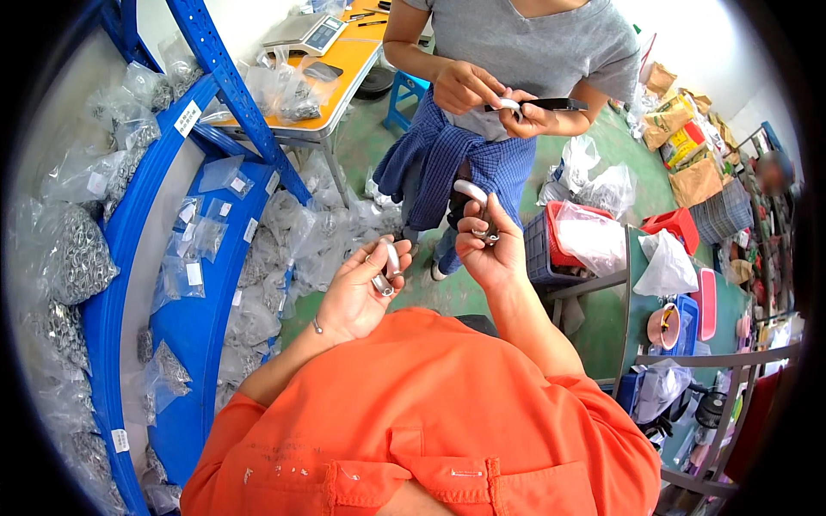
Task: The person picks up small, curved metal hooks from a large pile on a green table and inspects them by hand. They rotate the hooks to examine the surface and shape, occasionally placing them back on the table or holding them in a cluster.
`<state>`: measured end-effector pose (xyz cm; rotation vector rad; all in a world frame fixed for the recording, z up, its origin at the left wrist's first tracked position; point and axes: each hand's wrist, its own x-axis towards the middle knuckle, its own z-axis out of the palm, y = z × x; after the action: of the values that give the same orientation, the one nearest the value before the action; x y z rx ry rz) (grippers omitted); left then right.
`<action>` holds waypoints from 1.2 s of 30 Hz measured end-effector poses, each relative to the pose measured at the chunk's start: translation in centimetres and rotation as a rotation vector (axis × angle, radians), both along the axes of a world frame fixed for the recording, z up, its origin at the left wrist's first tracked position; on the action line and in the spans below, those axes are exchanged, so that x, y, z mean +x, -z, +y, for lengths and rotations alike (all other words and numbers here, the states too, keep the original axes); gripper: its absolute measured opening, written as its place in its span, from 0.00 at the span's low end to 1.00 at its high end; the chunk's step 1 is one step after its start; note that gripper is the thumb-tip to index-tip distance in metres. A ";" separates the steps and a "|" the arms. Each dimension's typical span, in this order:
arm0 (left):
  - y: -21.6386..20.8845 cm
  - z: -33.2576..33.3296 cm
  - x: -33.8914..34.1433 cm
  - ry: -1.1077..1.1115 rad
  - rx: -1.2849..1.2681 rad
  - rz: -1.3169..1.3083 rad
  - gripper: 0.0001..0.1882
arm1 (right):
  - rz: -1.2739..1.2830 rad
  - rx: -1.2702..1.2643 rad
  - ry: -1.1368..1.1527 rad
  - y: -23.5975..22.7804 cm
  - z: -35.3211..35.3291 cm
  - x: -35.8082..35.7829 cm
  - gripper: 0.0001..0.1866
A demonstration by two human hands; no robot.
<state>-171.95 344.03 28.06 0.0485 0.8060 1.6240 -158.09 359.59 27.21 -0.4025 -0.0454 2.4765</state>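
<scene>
My left hand is closed around a curved silver metal piece, shaped like a hook with a small round end. A similar curved silver metal piece is gripped in the fingers of my right hand, its bend sticking up past the fingertips. The hands are raised in front of my orange shirt, apart from each other. Facing me, a person in a grey top holds a small silvery piece and a flat black object in their hands.
On the left, blue metal shelving carries clear bags of metal parts. Behind it, a yellow table bears a scale. A basket and a green table stand to the right. Bags lie farther back.
</scene>
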 end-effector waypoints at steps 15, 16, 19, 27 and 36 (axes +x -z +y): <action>0.2 -0.1 0.1 0.020 0.083 -0.046 0.09 | 0.245 0.013 0.280 -2.2 1.3 0.4 0.05; 0.1 -0.1 0.1 0.019 0.078 -0.043 0.09 | 0.250 -0.014 0.238 -2.0 1.4 0.5 0.05; 0.3 0.0 0.1 -0.007 0.108 -0.064 0.10 | 0.264 -0.084 0.108 -1.4 1.0 0.0 0.03; 0.6 0.2 -0.3 -0.129 0.105 -0.088 0.10 | -0.376 0.569 -0.184 -0.5 -2.5 -1.0 0.08; 0.9 0.3 -0.4 -0.090 0.131 -0.152 0.09 | -0.562 1.002 -0.207 -0.1 -4.2 -2.1 0.13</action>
<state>-172.30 344.31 27.18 -0.0183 0.5914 1.7412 -160.16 355.40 27.34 -0.6239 -1.5240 2.0976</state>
